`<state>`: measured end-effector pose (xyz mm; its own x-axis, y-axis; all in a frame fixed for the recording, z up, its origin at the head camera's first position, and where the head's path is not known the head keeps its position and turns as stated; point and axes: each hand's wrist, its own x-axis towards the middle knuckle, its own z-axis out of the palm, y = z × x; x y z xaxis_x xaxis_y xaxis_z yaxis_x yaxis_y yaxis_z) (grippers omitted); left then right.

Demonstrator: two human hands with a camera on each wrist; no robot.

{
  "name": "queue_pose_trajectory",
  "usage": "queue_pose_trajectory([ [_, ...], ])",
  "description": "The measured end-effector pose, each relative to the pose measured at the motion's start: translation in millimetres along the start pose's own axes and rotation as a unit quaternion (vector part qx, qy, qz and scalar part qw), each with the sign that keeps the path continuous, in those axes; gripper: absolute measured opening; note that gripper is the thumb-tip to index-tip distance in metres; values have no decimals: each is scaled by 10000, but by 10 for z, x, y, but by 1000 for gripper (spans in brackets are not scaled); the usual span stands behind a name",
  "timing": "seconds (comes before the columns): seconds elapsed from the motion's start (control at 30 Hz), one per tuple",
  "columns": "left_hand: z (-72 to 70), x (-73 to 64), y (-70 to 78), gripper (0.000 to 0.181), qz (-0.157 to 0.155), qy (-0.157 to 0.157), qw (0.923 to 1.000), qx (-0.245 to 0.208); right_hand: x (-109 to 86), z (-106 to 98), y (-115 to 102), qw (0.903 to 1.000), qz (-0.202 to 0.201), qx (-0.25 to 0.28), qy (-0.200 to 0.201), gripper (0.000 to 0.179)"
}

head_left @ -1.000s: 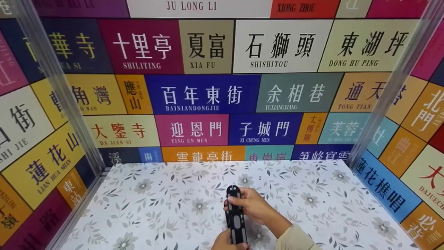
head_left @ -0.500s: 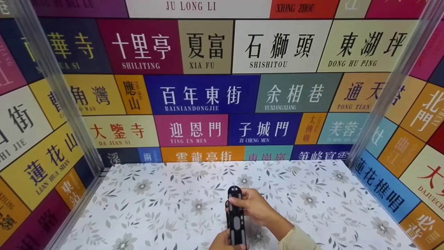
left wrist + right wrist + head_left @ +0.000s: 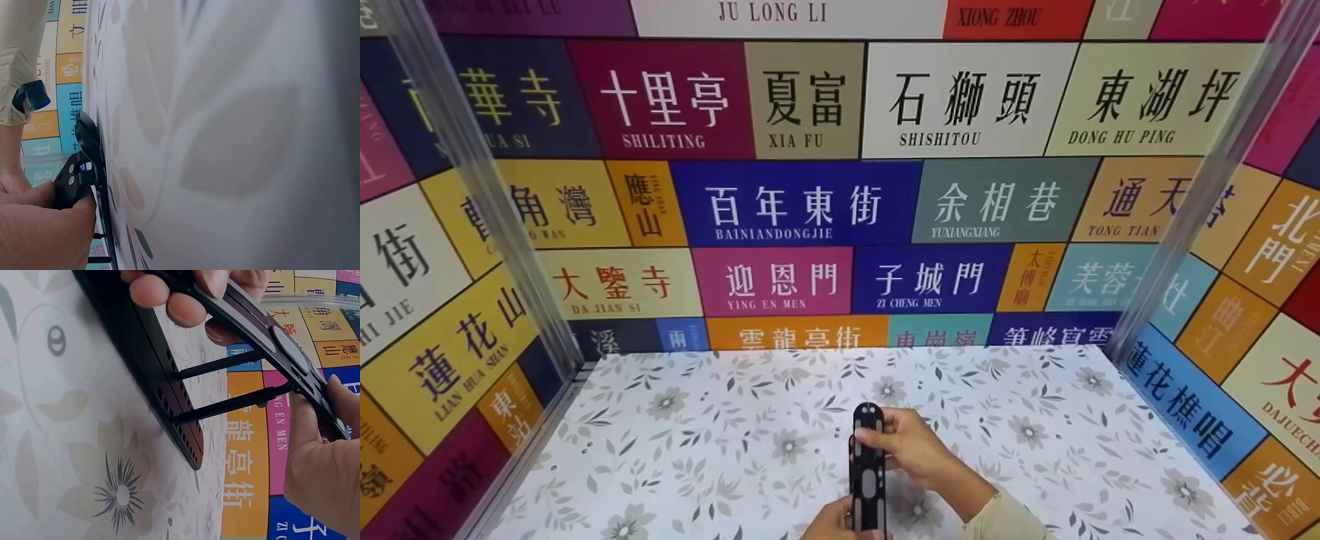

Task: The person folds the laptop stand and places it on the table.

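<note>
A black folding laptop stand [image 3: 869, 469] with grey pads points away from me over the patterned table, near its front edge. My right hand [image 3: 911, 442] pinches it close to the rounded far end. At the near end my left hand [image 3: 834, 523] grips it, partly cut off by the frame. In the right wrist view, two thin struts join the stand's raised upper bar [image 3: 292, 351] to its slotted lower bar [image 3: 152, 377]. That view also has the right hand [image 3: 323, 461] and the left hand's fingers [image 3: 185, 309]. The left wrist view has the left hand [image 3: 45, 230] pinching the screwed end piece [image 3: 73, 177].
The table's cloth [image 3: 697, 450] has grey flowers and leaves. Colourful sign-covered walls [image 3: 802, 202] stand behind and on both sides, with clear corner posts [image 3: 1174, 217]. A dark wrist device [image 3: 34, 97] sits on the right sleeve.
In the head view, the laptop stand has turned slightly: its far end has shifted a little right and its near end a little left. Both hands keep their hold.
</note>
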<state>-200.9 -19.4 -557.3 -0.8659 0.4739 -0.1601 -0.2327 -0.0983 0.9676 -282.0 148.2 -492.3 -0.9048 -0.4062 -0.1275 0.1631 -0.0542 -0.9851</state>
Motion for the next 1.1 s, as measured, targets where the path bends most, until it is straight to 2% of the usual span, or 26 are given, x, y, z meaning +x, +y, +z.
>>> queue_pose_trajectory([
  [0.2, -47, -41, 29, 38, -232, -59, 9997, 41, -31, 33, 27, 9997, -46, -23, 255, 36],
  [0.43, -82, -89, 76, 41, -234, -285, 9991, -184, -73, 65, 43, 9985, -102, -116, 529, 33],
  [0.63, -125, -111, 132, 45, -514, -243, 9983, 100, -75, 67, 52, 9978, -55, -169, 641, 33],
  [0.93, -219, -124, 171, 43, -584, -608, 9962, 215, -196, 125, -66, 9969, 12, -161, 776, 37],
  [1.1, -235, -120, 195, 37, -700, -557, 9953, 381, -286, 187, -159, 9956, -38, -229, 907, 37],
])
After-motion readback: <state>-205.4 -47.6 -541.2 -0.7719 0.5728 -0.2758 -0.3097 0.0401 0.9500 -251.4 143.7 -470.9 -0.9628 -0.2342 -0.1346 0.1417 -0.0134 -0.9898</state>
